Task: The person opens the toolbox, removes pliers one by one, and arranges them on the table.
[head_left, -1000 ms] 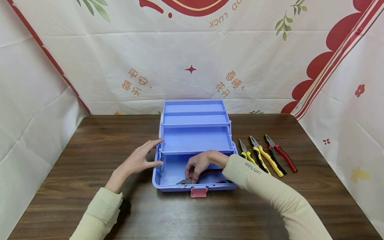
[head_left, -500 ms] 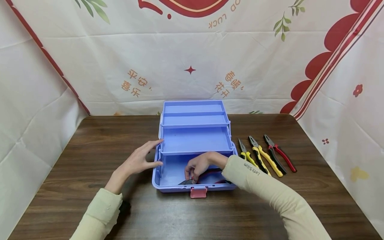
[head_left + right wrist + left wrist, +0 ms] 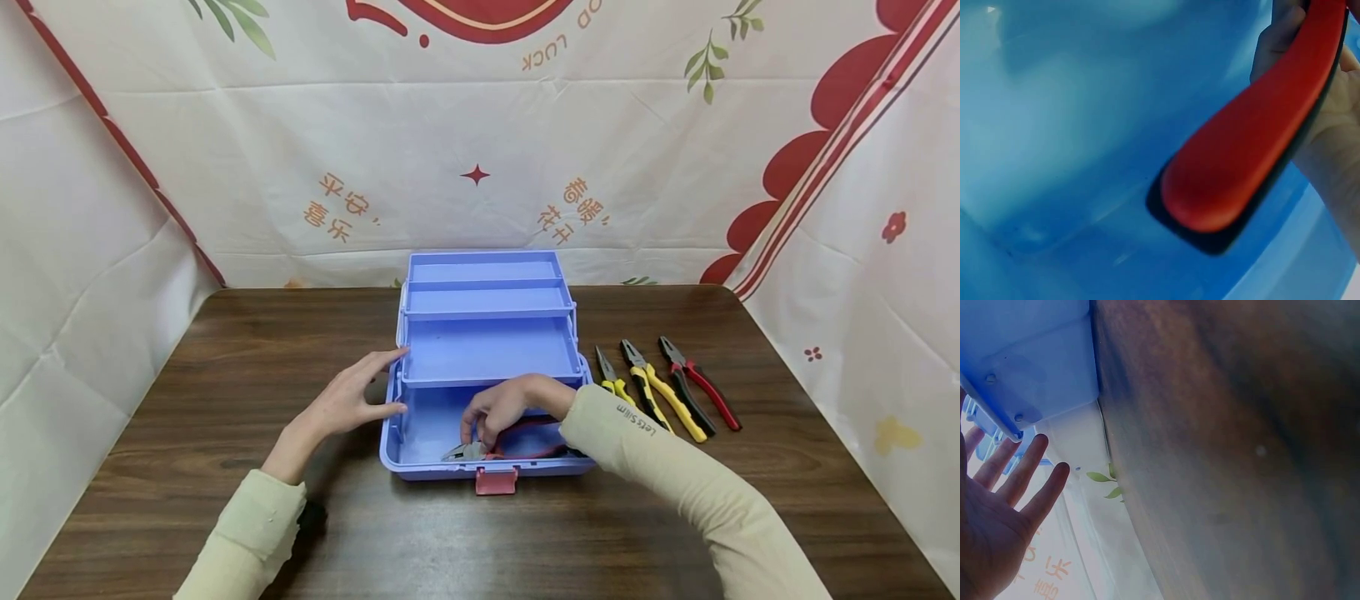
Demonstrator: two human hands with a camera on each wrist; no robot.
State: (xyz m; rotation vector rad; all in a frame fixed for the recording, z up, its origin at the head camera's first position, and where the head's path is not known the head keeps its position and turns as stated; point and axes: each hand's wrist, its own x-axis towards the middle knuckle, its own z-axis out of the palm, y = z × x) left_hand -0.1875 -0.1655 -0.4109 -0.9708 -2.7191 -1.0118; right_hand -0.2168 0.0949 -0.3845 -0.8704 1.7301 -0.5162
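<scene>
A blue toolbox (image 3: 386, 446) stands unfolded on the table, its upper trays raised at the back. In its bottom compartment are pliers (image 3: 464, 452) with red-and-black handles, their jaws toward the left. My right hand (image 3: 498, 408) reaches in from the right and grips these pliers near the pivot. One red handle (image 3: 1241, 156) fills much of the right wrist view, with fingers behind it. At the box's left side, my left hand (image 3: 347, 398) has its fingers spread, fingertips at the box edge. The left wrist view shows this left hand (image 3: 997, 512) beside the blue wall.
Several pliers lie to the right of the box: yellow needle-nose pliers (image 3: 617, 387), yellow-and-black pliers (image 3: 663, 392) and red-and-black pliers (image 3: 701, 383). A red latch (image 3: 497, 482) hangs at the box front. A printed white cloth (image 3: 480, 125) stands behind the brown table (image 3: 480, 542).
The pliers in the box have turned a little, so more of the metal head and red handle shows. My right hand has shifted slightly; the left stays in place.
</scene>
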